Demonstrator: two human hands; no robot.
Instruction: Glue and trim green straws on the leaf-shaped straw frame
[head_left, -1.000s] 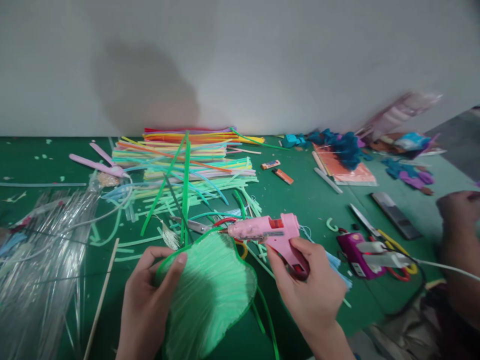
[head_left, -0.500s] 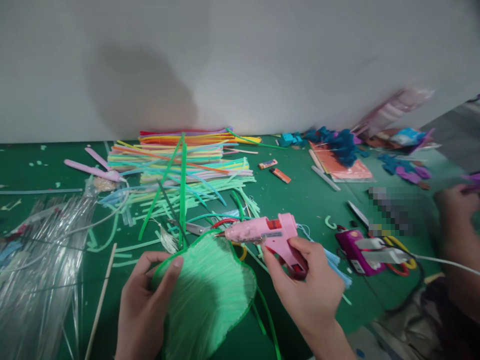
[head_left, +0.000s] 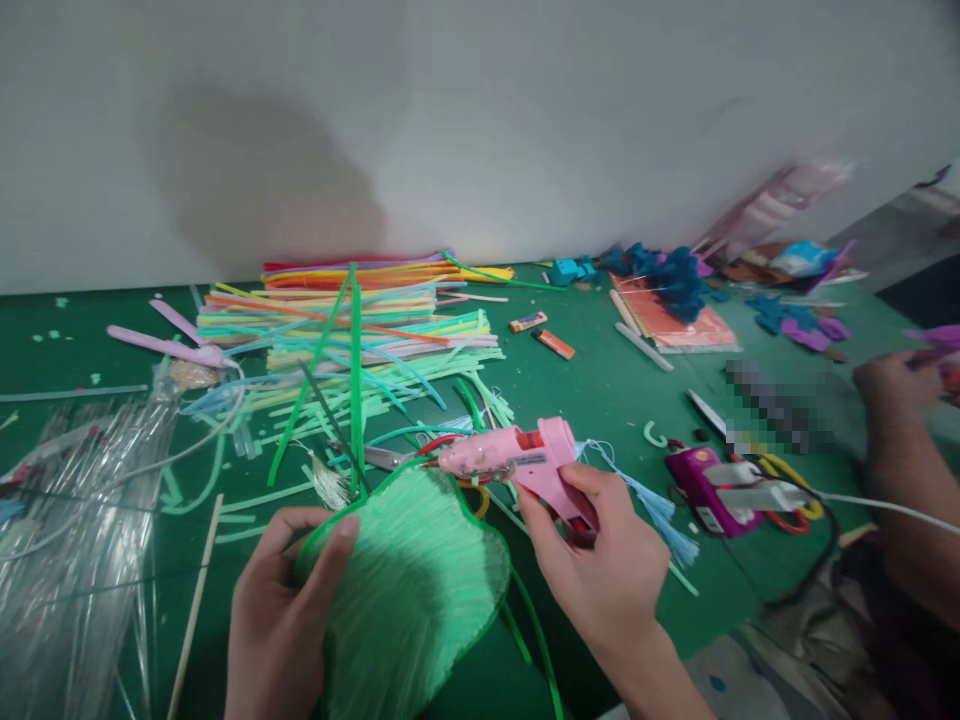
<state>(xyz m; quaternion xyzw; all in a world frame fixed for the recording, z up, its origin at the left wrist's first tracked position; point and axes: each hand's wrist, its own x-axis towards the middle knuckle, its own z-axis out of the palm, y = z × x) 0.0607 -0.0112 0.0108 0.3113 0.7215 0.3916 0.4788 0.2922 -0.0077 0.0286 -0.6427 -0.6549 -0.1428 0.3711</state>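
My left hand (head_left: 281,625) grips the left edge of a light green fan-shaped piece (head_left: 416,580) made of thin strands with a dark green border, thumb pressed on top. My right hand (head_left: 600,560) is closed round the handle of a pink glue gun (head_left: 517,458). Its nozzle points left and sits right at the piece's upper edge. Both hands are low in the view, over a green table (head_left: 600,400).
A heap of coloured strips (head_left: 352,320) lies behind the piece, with clear plastic rods (head_left: 82,520) at the left. Scissors with red handles (head_left: 405,455) lie under the gun. A purple glue gun (head_left: 712,490) and another person's hand (head_left: 896,385) are at the right.
The view has drifted slightly, so everything sits a little further left. The glue gun's nozzle stays at the green piece's upper edge. The other person's hand at the right has lifted a little.
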